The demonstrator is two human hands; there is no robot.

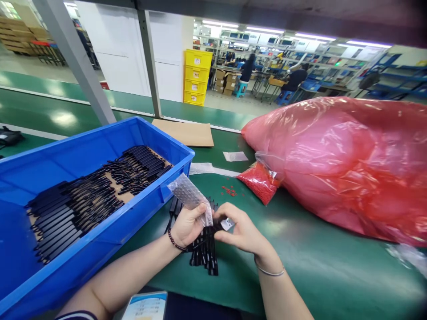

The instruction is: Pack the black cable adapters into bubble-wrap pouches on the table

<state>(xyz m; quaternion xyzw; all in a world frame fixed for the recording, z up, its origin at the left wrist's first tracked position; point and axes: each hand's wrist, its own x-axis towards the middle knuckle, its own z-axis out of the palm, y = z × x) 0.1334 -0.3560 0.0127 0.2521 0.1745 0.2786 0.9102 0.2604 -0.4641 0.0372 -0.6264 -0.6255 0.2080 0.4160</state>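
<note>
My left hand (188,224) pinches a clear bubble-wrap bag (189,192) between thumb and fingers, the bag slanting up to the left. Close beside its lower end, the curled fingers of my right hand (243,229) hold a small black part (219,223), mostly hidden by the fingers. A small pale, label-like piece (227,223) shows by that hand's palm. Beneath both hands, a bunch of black cabled parts (208,255) lies on the green work surface (300,275).
To the left stands a blue bin (96,262) with rows of black cabled parts (56,226). Loose red rings (229,191) lie ahead, near a small bag of red rings (260,182). A big pink plastic bag (336,164) fills the right. Behind are cardboard (187,133) and a metal post (150,66).
</note>
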